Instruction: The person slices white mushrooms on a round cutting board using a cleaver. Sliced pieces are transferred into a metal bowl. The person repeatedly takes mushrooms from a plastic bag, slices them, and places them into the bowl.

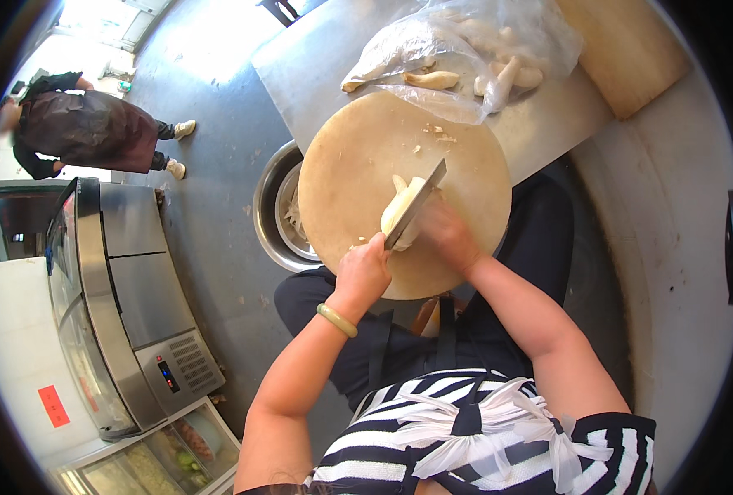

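Note:
My left hand [364, 267] grips a cleaver-like kitchen knife [416, 204], its handle hidden in my fist. The blade slants across a round cutting board [342, 179], pointing away to the upper right. Against the blade's left side lies a pale king oyster mushroom [402, 201]. Some pale pieces show on the other side, low along the blade. My right hand [446, 230] is blurred and close to the blade's right side; whether its fingers hold a piece is unclear. Small mushroom crumbs [439, 133] are scattered at the board's far part.
A clear plastic bag [465, 43] of king oyster mushrooms touches the board's far edge on a metal table [329, 55]. A steel basin [267, 229] with pale strips inside sits left, below the board. Further left are a refrigerated display counter [143, 291] and a standing person [88, 130] in an apron.

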`<state>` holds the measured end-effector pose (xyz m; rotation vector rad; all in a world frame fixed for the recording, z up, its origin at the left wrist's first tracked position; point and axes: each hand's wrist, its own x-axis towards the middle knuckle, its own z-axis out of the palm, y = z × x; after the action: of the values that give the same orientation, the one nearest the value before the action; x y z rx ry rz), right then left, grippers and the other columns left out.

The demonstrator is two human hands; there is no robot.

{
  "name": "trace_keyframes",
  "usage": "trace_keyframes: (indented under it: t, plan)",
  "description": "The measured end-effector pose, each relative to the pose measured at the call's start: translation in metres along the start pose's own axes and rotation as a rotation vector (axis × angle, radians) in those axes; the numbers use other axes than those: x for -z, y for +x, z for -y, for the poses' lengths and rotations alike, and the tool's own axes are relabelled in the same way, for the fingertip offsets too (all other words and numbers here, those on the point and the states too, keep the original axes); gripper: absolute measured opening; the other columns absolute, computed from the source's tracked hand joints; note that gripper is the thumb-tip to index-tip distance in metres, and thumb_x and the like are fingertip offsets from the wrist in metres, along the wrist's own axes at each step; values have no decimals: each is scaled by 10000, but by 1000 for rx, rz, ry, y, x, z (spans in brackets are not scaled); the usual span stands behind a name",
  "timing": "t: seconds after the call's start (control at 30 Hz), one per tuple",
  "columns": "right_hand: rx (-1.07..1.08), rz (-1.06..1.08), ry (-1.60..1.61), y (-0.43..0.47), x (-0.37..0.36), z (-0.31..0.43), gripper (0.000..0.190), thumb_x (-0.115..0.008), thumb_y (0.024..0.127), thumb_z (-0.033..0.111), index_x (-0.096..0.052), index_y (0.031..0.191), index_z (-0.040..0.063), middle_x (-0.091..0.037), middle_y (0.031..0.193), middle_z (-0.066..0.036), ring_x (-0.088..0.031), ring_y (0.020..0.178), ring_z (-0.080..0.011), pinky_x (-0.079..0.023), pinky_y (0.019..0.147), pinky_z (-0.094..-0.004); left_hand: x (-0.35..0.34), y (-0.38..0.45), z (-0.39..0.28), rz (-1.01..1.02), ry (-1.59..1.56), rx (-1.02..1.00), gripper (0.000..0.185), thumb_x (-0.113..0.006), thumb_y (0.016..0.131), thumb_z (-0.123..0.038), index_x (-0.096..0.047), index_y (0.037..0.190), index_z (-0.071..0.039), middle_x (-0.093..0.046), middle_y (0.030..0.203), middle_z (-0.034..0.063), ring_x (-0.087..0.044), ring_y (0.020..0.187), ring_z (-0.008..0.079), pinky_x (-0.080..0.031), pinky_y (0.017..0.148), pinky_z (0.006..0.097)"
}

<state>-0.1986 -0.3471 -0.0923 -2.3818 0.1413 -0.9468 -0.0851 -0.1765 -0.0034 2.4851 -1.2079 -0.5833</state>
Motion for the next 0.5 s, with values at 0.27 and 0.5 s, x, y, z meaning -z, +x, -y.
trace_keyframes:
  t: [0.27,0.5]
  plan:
    - [-72,54,63,-5,3,0,202,-609,771,5,-701,950,28,-669,1072,-89,-634,1026,-274,-539,868,-349,2,-3,-10,-36,-37,-24,127,-614,904,-107,-592,993,-19,-658,780,264,-633,791,490,-496,704,565]
    - [-58,34,67,7,7,-5,197,-614,774,1,-705,947,25,-667,1059,-97,-637,1010,-286,-538,860,-356,18,4,-14,13,-13,-31,95,-605,904,-123,-566,942,-45,-661,756,248,-647,769,471,-502,710,565]
